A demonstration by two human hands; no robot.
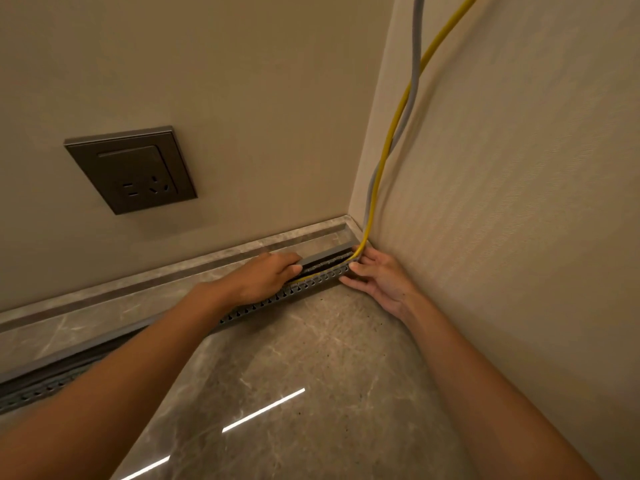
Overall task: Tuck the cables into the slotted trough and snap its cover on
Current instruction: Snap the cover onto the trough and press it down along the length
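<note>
Forearms: bare, over glossy stone floor.
Left hand: grips cover above slotted trough.
Right hand: straight fingers touch trough end.
Yellow cable, grey cable: down room corner to trough.

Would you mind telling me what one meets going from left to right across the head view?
Wall socket → left hand → right hand → textured side wall.

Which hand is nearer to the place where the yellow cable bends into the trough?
Right. The right hand is in the corner, just beside the bend of the yellow cable. The left hand rests on the slotted trough, farther left along it.
</note>
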